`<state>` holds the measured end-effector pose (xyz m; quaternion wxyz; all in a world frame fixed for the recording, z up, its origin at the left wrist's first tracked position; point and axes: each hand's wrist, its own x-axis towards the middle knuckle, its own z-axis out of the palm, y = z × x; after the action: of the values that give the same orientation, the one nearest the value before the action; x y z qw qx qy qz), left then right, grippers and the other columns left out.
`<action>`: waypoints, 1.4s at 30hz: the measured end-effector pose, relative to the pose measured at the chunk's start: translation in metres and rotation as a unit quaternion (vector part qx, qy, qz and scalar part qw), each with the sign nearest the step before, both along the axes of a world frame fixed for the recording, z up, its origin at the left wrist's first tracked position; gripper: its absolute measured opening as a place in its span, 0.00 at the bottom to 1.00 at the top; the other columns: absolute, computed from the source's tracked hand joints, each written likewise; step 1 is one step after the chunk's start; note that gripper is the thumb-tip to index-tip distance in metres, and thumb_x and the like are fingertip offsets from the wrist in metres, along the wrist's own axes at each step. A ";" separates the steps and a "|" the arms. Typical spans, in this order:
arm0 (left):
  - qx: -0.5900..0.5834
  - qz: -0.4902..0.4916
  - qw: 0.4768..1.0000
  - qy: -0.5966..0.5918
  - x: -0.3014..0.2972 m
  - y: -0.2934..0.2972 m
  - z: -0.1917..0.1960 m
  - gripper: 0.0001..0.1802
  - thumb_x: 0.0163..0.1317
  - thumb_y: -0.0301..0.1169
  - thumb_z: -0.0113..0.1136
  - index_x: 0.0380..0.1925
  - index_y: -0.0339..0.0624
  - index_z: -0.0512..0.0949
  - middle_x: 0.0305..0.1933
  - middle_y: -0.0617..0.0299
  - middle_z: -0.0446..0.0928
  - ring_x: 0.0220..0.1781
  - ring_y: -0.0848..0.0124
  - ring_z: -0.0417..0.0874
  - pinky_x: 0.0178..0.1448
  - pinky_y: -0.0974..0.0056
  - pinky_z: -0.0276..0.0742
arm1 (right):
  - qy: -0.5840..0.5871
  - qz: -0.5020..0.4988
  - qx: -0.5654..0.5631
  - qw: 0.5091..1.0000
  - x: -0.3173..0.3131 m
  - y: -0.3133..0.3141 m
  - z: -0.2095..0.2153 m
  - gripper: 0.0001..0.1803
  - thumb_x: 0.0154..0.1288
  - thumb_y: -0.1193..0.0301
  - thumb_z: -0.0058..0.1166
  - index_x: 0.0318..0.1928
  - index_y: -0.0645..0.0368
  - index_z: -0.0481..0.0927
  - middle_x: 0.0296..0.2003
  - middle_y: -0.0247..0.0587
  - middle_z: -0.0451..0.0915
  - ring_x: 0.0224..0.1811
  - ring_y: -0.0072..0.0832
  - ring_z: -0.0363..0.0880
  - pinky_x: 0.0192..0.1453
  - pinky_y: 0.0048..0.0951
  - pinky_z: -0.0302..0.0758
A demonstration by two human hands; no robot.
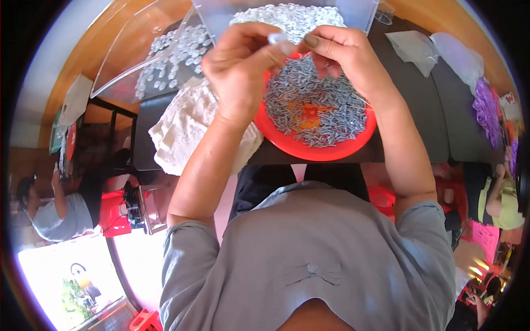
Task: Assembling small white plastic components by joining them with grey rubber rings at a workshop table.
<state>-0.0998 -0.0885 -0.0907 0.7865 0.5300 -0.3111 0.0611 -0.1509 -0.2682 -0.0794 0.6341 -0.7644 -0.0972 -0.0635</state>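
Note:
My left hand (pixel 242 69) is raised over the far side of a red bowl, pinching a small white plastic piece (pixel 277 38) between thumb and fingers. Close beside it, my right hand (pixel 353 58) has thumb and forefinger pressed together; whatever lies in that pinch is too small to make out. Below both hands, the red bowl (pixel 306 153) holds a heap of small grey metal pieces that look like screws or nails (pixel 339 129). Its orange-patterned bottom shows through a gap in the heap.
Behind the bowl, a clear plastic box (pixel 220 12) holds many small white pieces (pixel 290 16). Translucent round pieces (pixel 176 52) lie in a clear tray at left. A cream cloth (pixel 185 124) lies beside the bowl. Plastic bags (pixel 414 49) and purple netting (pixel 486 110) are at right. Other people sit nearby.

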 end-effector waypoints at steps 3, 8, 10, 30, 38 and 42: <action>-0.045 0.190 0.970 -0.142 0.016 0.031 0.031 0.05 0.51 0.15 0.61 0.29 0.32 0.80 0.25 0.55 0.80 0.21 0.71 0.79 0.22 0.69 0.74 | -0.119 -0.086 -0.267 0.953 0.006 -0.010 -0.014 0.11 0.64 0.65 0.58 0.35 0.62 0.80 0.24 0.34 0.79 0.24 0.23 0.77 0.30 0.26 0.70; 0.099 0.373 0.917 -0.103 0.062 0.068 0.093 0.08 0.53 0.20 0.63 0.33 0.28 0.79 0.24 0.57 0.78 0.19 0.74 0.75 0.21 0.72 0.69 | -0.150 -0.054 -0.501 0.851 0.006 0.008 -0.028 0.11 0.53 0.67 0.63 0.36 0.58 0.81 0.33 0.43 0.82 0.36 0.38 0.81 0.40 0.37 0.75; 0.179 0.385 0.902 -0.075 0.066 0.073 0.094 0.09 0.55 0.23 0.60 0.37 0.30 0.78 0.24 0.58 0.77 0.20 0.74 0.75 0.21 0.72 0.67 | -0.121 -0.014 -0.580 0.806 0.005 0.014 -0.030 0.07 0.54 0.70 0.60 0.34 0.57 0.81 0.34 0.41 0.82 0.39 0.41 0.81 0.43 0.41 0.75; 0.664 0.277 0.673 -0.171 0.080 0.044 -0.056 0.12 0.55 0.29 0.51 0.33 0.33 0.79 0.41 0.43 0.79 0.42 0.46 0.82 0.48 0.53 0.77 | -0.139 -0.010 -0.333 0.933 0.011 0.000 -0.029 0.02 0.56 0.82 0.50 0.31 0.67 0.73 0.26 0.43 0.73 0.27 0.32 0.72 0.35 0.31 0.68; 0.581 0.139 0.792 -0.130 0.070 0.054 -0.047 0.08 0.53 0.29 0.63 0.33 0.38 0.80 0.31 0.53 0.80 0.36 0.59 0.80 0.43 0.59 0.75 | -0.105 -0.023 -0.240 0.965 0.010 -0.003 -0.024 0.10 0.56 0.80 0.52 0.40 0.64 0.80 0.28 0.32 0.80 0.30 0.17 0.74 0.35 0.22 0.69; 0.477 0.105 0.861 -0.138 0.064 0.055 -0.045 0.06 0.52 0.25 0.65 0.30 0.36 0.80 0.25 0.62 0.77 0.30 0.71 0.76 0.38 0.66 0.72 | -0.072 -0.009 -0.185 0.980 0.010 -0.005 -0.019 0.14 0.56 0.78 0.52 0.43 0.62 0.83 0.28 0.29 0.80 0.29 0.14 0.73 0.32 0.18 0.68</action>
<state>-0.0360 -0.0330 -0.1357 0.3752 0.8561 -0.3502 0.0598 -0.1408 -0.2731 -0.0983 0.4722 -0.8629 -0.1461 -0.1052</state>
